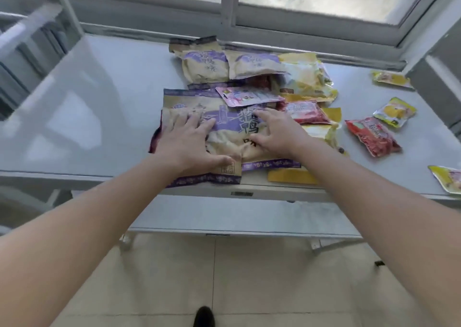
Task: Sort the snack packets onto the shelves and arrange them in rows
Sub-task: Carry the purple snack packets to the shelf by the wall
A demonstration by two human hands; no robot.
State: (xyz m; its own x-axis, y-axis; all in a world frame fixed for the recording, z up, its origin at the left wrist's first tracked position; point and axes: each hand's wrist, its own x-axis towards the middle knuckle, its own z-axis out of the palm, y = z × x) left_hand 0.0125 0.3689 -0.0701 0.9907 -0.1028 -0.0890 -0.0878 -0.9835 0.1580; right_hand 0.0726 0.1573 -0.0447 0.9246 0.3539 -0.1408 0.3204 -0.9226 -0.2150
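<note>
Left hand (185, 139), right hand (274, 133) rest released atop one of perhaps three purple packets (224, 127) — two red packets (371, 135).

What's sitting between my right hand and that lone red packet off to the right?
In the head view, a yellow packet lies between the right hand and the red packet, then a bare strip of shelf.
</note>
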